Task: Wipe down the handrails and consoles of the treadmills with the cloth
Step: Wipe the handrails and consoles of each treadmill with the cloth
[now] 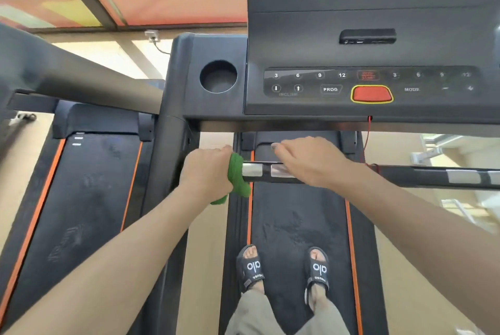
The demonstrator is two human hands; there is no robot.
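Wiping the front handrail, left end

Your left hand clenches the green cloth around the handrail; your right hand rests loosely on it. Reaching higher, you risk pressing the red button.

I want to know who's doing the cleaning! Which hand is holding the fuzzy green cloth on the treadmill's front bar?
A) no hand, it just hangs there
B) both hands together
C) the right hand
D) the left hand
D: the left hand is closed around the fuzzy green cloth at the left end of the black-and-silver front handrail bar, while the right hand rests bare on the bar beside it.
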